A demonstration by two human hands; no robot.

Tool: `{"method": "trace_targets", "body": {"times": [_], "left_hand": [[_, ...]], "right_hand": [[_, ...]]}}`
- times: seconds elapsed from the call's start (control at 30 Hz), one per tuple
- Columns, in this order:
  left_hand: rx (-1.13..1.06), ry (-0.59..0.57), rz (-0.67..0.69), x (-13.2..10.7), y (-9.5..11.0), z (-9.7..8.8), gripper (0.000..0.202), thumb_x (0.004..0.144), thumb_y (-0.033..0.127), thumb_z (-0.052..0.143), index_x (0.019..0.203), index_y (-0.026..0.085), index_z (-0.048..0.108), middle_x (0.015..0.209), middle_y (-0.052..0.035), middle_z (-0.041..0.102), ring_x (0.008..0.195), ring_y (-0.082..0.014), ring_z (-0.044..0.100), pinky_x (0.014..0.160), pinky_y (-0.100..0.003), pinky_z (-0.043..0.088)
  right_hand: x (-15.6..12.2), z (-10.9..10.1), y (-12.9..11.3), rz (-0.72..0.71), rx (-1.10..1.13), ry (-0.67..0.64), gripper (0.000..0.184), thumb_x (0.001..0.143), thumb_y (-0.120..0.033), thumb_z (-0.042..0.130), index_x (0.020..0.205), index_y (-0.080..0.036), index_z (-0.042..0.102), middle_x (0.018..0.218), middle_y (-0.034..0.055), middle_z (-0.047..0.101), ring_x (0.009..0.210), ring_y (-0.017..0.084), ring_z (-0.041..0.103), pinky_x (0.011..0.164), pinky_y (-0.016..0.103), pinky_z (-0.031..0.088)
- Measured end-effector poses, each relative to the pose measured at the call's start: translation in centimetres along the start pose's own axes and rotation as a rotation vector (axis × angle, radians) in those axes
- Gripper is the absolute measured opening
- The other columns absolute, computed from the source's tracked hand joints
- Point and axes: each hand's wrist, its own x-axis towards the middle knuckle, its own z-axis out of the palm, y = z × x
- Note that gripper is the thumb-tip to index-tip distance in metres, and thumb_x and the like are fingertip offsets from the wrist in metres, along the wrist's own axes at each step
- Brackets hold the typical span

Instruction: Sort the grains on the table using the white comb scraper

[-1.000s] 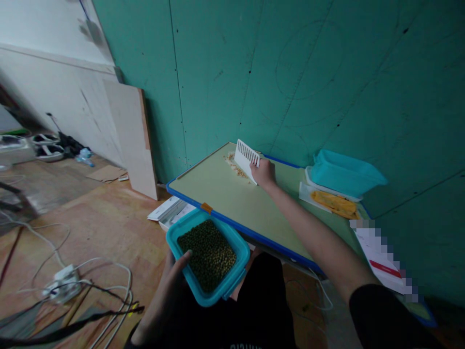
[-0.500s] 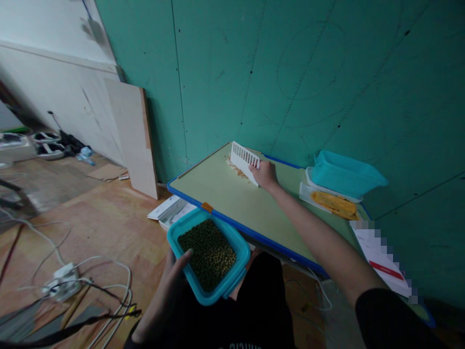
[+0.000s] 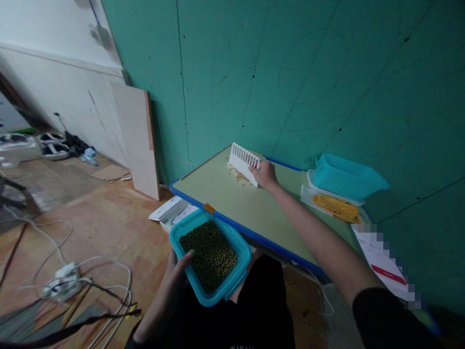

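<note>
Left hand [image 3: 173,277] fingers clasp the bean tub [image 3: 233,286]; right hand [image 3: 266,174] fingers grip the slotted scraper [image 3: 244,160].

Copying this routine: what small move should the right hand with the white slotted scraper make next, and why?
Probably sweep the white slotted plastic scraper toward the near edge of the green table. The right hand stands it beside pale grains at the far corner, and the left hand holds a teal plastic tub of green beans by that edge.
</note>
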Motion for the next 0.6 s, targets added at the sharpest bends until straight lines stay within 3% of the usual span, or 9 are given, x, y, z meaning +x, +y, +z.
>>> {"method": "trace_targets", "body": {"times": [0.33,0.6], "left_hand": [[-0.008,0.015,-0.040,-0.1,-0.2,-0.3,0.100,0.087,0.059,0.086,0.174,0.034,0.044,0.163,-0.0119,0.069,0.158,-0.0468,0.053,0.130,-0.066,0.045],[-0.069,0.003,-0.053,-0.5,0.8,0.8,0.091,0.091,0.054,0.085,0.171,0.035,0.046,0.172,-0.0065,0.061,0.163,-0.0409,0.048,0.131,-0.057,0.046]], "right_hand": [[3.3,0.8,1.2,0.078,0.235,-0.003,0.020,0.079,-0.018,0.079,0.095,-0.008,0.086,0.098,0.0176,0.087,0.097,0.032,0.083,0.079,0.031,0.059],[5.0,1.6,1.8,0.078,0.322,0.006,0.025,0.073,-0.018,0.080,0.095,-0.008,0.085,0.098,0.0176,0.086,0.096,0.033,0.082,0.079,0.035,0.061]]}}
